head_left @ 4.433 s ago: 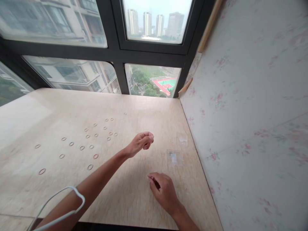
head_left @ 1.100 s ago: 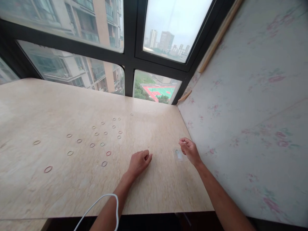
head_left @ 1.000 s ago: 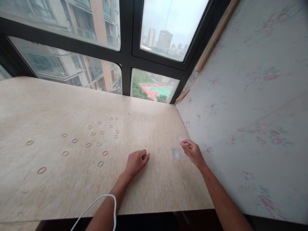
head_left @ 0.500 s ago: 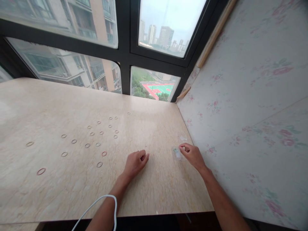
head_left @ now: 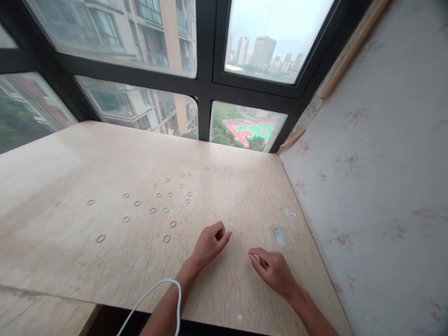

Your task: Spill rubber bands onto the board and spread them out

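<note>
My left hand [head_left: 210, 242] rests on the marble-patterned surface with its fingers curled in. Its thumb lies along the curled index finger, and nothing shows between them. To the right, my right hand [head_left: 275, 270] is closed in a pinch, thumb against index finger; whatever the tips hold is too small to make out. Just beyond it lies a small clear plastic box [head_left: 286, 239] with some green rings [head_left: 276, 230] at its left end. Several thin rings lie scattered to the left, among them a red ring [head_left: 173, 224] and a dark ring [head_left: 167, 239] nearest my left hand.
A scrap of clear plastic [head_left: 290, 213] lies behind the box. The flower-patterned wall [head_left: 371, 196] bounds the surface [head_left: 231, 182] on the right, and dark window frames [head_left: 205, 116] stand at the back. A white cable [head_left: 154, 284] loops over my left forearm.
My right hand has drawn back from the clear box toward my left hand, still pinched. The view has swung left, so everything sits farther right. My left hand keeps its curled shape.
</note>
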A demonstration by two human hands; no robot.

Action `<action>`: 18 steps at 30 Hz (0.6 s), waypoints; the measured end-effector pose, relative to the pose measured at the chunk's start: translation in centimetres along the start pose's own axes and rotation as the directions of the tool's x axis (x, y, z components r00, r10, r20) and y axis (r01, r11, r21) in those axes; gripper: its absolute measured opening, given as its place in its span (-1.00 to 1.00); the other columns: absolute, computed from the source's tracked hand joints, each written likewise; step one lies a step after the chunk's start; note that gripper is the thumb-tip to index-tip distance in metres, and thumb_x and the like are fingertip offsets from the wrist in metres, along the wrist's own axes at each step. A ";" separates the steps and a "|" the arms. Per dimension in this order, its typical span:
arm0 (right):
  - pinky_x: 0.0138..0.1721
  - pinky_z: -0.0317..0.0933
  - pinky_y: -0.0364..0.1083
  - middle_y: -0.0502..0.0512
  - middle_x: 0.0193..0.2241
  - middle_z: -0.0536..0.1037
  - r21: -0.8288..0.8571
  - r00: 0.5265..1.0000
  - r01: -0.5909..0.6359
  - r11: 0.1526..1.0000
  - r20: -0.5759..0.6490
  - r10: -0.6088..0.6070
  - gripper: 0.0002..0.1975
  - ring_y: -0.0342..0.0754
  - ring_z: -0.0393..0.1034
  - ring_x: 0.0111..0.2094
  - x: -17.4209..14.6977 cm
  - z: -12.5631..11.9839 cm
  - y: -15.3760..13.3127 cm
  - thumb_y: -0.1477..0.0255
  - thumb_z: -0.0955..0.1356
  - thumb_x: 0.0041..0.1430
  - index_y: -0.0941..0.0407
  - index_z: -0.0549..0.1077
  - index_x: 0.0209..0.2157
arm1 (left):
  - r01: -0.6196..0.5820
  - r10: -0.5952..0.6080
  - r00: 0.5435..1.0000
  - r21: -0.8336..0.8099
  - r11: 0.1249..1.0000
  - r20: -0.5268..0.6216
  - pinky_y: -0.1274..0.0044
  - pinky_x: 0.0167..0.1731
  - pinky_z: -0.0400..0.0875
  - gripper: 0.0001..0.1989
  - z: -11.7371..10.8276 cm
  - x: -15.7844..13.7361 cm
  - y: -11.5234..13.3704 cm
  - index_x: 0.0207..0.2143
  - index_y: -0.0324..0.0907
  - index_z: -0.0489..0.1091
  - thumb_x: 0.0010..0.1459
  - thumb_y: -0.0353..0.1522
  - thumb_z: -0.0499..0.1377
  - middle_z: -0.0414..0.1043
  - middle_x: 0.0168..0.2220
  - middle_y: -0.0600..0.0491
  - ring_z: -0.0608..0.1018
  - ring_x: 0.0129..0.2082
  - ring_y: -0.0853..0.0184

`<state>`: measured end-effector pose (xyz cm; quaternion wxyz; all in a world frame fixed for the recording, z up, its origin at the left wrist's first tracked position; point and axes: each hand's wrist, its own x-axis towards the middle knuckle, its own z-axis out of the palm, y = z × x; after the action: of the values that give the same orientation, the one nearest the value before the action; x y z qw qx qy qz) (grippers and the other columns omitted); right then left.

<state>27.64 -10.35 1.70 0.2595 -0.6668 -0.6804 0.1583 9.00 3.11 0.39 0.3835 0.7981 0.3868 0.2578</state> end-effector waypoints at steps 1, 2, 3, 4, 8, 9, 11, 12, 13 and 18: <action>-0.57 0.05 -0.18 -0.10 -0.71 0.34 -0.004 1.000 0.009 1.000 0.011 -0.009 -0.78 -0.20 0.18 -0.70 0.0 0.4 -0.1 0.36 0.25 0.22 0.09 0.51 -0.30 | 0.027 -0.027 1.000 -0.033 0.999 -0.015 0.59 -0.53 0.09 -0.73 -0.9 0.0 0.0 -0.54 -0.17 0.15 0.14 -0.23 0.05 0.21 -0.60 0.17 0.26 -0.58 0.45; -0.57 0.04 -0.18 -0.09 -0.71 0.35 -0.014 1.000 0.017 1.000 0.016 -0.017 -0.79 -0.19 0.19 -0.70 -0.1 0.8 -0.1 0.37 0.24 0.22 0.09 0.50 -0.34 | 0.054 -0.055 0.998 -0.047 0.997 -0.030 0.59 -0.53 0.12 -0.77 -1.9 0.0 -0.1 -0.49 -0.17 0.20 0.14 -0.23 0.06 0.24 -0.59 0.17 0.29 -0.57 0.44; -0.57 0.03 -0.18 -0.09 -0.71 0.34 -0.029 1.000 0.024 0.999 0.015 -0.024 -0.79 -0.19 0.20 -0.70 -0.1 1.0 -0.1 0.37 0.24 0.21 0.09 0.48 -0.38 | 0.082 -0.084 0.995 -0.038 0.996 -0.045 0.59 -0.52 0.14 -0.80 -3.2 0.2 -0.1 -0.43 -0.17 0.24 0.13 -0.23 0.07 0.26 -0.58 0.17 0.31 -0.57 0.43; -0.58 0.01 -0.17 -0.10 -0.72 0.31 -0.046 1.000 0.029 0.999 0.006 -0.029 -0.79 -0.18 0.20 -0.70 -0.2 1.2 -0.1 0.36 0.24 0.21 0.10 0.44 -0.43 | 0.110 -0.110 0.992 -0.008 0.994 -0.061 0.58 -0.51 0.16 -0.82 -4.5 0.4 -0.3 -0.37 -0.17 0.27 0.13 -0.24 0.08 0.27 -0.57 0.17 0.33 -0.56 0.42; -0.58 -0.06 -0.17 -0.11 -0.74 0.21 -0.104 0.993 0.086 0.991 -0.070 -0.094 -0.75 -0.19 0.16 -0.69 -0.9 1.7 0.1 0.37 0.24 0.18 0.10 0.27 -0.58 | 0.252 -0.217 0.964 0.267 0.930 -0.154 0.55 -0.46 0.20 -0.79 -9.7 1.9 -1.4 -0.26 -0.17 0.37 0.13 -0.25 0.09 0.38 -0.47 0.11 0.42 -0.47 0.36; -0.58 -0.07 -0.17 -0.11 -0.74 0.21 -0.118 0.989 0.112 0.987 -0.081 -0.122 -0.72 -0.20 0.16 -0.69 -1.1 1.8 0.2 0.38 0.24 0.18 0.10 0.23 -0.60 | 0.286 -0.241 0.956 0.333 0.899 -0.170 0.54 -0.43 0.22 -0.79 -10.6 2.4 -1.9 -0.23 -0.16 0.39 0.13 -0.26 0.08 0.41 -0.43 0.08 0.44 -0.43 0.34; -0.57 -0.09 -0.17 -0.10 -0.74 0.20 -0.139 0.980 0.154 0.978 -0.103 -0.169 -0.67 -0.20 0.15 -0.68 -1.3 2.0 0.5 0.40 0.24 0.19 0.10 0.17 -0.64 | 0.333 -0.285 0.943 0.431 0.839 -0.173 0.52 -0.38 0.25 -0.76 -11.7 3.3 -3.1 -0.18 -0.17 0.41 0.13 -0.28 0.08 0.44 -0.35 0.04 0.47 -0.34 0.30; -0.57 -0.10 -0.17 -0.10 -0.74 0.19 -0.144 0.976 0.167 0.975 -0.116 -0.184 -0.65 -0.21 0.13 -0.68 -1.4 2.1 0.6 0.41 0.23 0.21 0.10 0.14 -0.65 | 0.348 -0.306 0.937 0.462 0.816 -0.167 0.51 -0.36 0.26 -0.74 -11.9 3.7 -3.7 -0.16 -0.17 0.41 0.13 -0.29 0.08 0.45 -0.31 0.02 0.48 -0.30 0.28; -0.57 -0.11 -0.17 -0.11 -0.74 0.17 -0.145 0.971 0.177 0.973 -0.135 -0.197 -0.63 -0.22 0.10 -0.68 -1.4 2.2 0.8 0.42 0.23 0.22 0.10 0.11 -0.66 | 0.360 -0.326 0.932 0.486 0.797 -0.155 0.51 -0.34 0.27 -0.73 -12.0 4.1 -4.2 -0.14 -0.18 0.42 0.13 -0.31 0.08 0.45 -0.28 0.00 0.49 -0.28 0.27; -0.57 -0.17 -0.16 -0.13 -0.74 0.06 -0.130 0.945 0.234 0.964 -0.201 -0.257 -0.59 -0.25 -0.01 -0.69 -1.2 2.6 1.4 0.47 0.21 0.24 0.11 0.04 -0.67 | 0.352 -0.350 0.929 0.573 0.741 -0.119 0.50 -0.40 0.27 -0.73 -11.2 5.2 -5.5 -0.16 -0.14 0.47 0.16 -0.33 0.04 0.44 -0.22 -0.05 0.50 -0.28 0.23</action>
<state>27.32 -11.13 -1.37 0.3143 -0.6027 -0.7333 0.0156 1.73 14.17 2.95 0.1603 0.7892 0.5906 0.0508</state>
